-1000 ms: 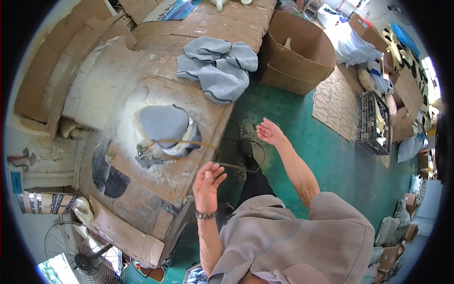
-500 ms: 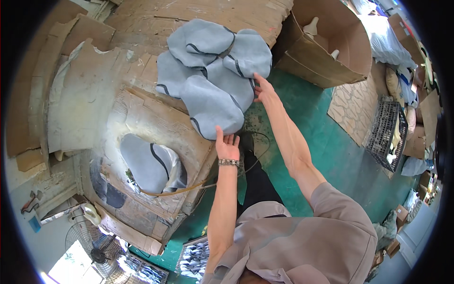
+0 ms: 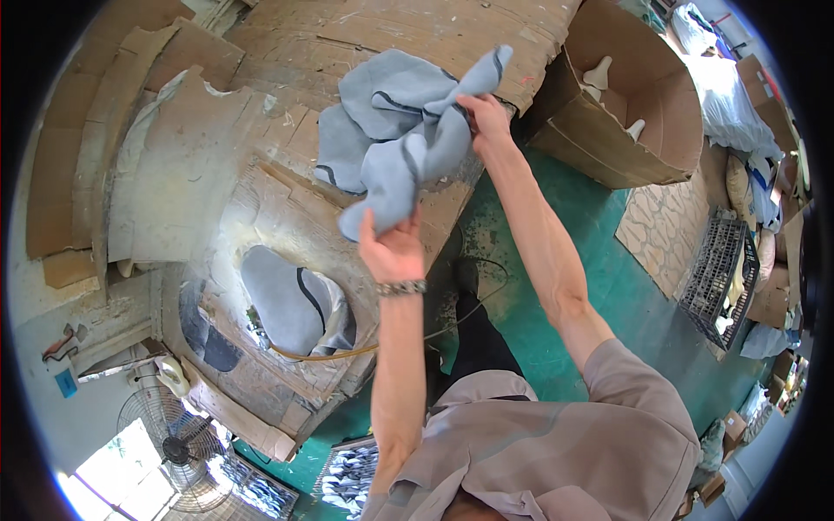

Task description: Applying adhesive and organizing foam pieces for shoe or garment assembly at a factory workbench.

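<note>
A heap of soft grey fabric pieces with black bands (image 3: 365, 95) lies on the cardboard-covered bench. My left hand (image 3: 393, 252) is closed round the near end of a grey fabric piece (image 3: 393, 174), which is folded and bent upward. At the far right of the heap, my right hand (image 3: 488, 120) pinches the edge of the bunched grey fabric. Whether both hands hold one and the same piece I cannot tell. To the left of my left forearm, another grey piece with a black band (image 3: 282, 300) sits stretched over a rounded form, with pale material at its right side.
A thin tan hose (image 3: 347, 354) runs across the bench front. A large cardboard box (image 3: 599, 148) with pale saddle-shaped parts stands at the right. Farther right is a black plastic crate (image 3: 712, 278). A wire fan (image 3: 176, 449) stands at the lower left.
Both hands have closed on the grey fabric. The near piece, flat before, is now folded and lifted, and the right side of the heap is bunched and raised.
</note>
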{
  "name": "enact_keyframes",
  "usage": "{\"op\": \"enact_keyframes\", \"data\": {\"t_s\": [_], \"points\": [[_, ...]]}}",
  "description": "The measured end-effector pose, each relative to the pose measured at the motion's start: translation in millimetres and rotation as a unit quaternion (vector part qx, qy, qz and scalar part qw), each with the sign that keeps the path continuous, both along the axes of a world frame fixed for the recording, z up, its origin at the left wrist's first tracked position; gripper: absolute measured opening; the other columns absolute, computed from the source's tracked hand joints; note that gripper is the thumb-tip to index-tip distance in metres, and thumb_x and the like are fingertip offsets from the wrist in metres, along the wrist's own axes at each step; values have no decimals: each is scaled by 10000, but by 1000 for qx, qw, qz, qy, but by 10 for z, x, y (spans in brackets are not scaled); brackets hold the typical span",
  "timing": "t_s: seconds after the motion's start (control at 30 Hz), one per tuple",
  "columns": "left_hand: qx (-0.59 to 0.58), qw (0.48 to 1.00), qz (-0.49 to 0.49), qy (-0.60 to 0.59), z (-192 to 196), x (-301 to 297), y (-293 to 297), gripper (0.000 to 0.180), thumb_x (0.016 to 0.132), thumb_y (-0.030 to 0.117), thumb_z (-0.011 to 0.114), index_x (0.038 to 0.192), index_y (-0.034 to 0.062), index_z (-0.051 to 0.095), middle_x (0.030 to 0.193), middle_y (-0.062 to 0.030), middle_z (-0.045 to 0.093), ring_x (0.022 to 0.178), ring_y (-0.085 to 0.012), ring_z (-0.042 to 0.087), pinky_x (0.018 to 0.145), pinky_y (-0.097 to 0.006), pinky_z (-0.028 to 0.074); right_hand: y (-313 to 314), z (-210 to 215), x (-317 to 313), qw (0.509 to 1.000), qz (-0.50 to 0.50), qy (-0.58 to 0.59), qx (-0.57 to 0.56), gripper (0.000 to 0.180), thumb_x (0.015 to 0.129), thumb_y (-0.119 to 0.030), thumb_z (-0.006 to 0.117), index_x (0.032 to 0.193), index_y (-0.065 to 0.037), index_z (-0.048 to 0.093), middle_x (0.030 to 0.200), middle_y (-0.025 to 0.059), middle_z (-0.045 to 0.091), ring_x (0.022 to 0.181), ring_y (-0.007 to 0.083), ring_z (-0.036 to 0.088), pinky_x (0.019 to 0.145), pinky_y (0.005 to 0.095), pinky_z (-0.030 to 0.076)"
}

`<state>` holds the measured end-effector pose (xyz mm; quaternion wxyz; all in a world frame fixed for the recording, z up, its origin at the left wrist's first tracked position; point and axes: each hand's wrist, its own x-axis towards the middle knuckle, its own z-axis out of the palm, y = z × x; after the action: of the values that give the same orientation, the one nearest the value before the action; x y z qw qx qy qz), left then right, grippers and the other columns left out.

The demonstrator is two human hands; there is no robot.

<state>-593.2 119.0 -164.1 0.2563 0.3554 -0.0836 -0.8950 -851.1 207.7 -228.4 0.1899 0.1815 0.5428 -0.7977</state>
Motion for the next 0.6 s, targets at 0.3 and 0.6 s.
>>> {"op": "enact_keyframes", "data": {"t_s": [0.3, 0.6], "points": [[-205, 969, -36, 133, 1742, 42, -711, 429, 972, 268, 577, 1294, -13, 544, 1396, -233, 575, 1296, -486, 536, 1152, -615, 361, -161, 1690, 348, 978, 5, 162, -128, 232, 877, -80, 748, 1065, -77, 610, 935, 19, 688, 768, 147, 678, 675, 333, 558], [-221, 921, -172, 269, 2685, 1064, -184, 568, 990, 373, 599, 1434, 34, 492, 1445, -206, 550, 1354, -465, 483, 1163, -621, 334, 967, 3278, 2007, 921, -193, 298, -161, 192, 895, -63, 705, 1064, -74, 615, 949, 31, 689, 801, 164, 660, 692, 300, 520]]}}
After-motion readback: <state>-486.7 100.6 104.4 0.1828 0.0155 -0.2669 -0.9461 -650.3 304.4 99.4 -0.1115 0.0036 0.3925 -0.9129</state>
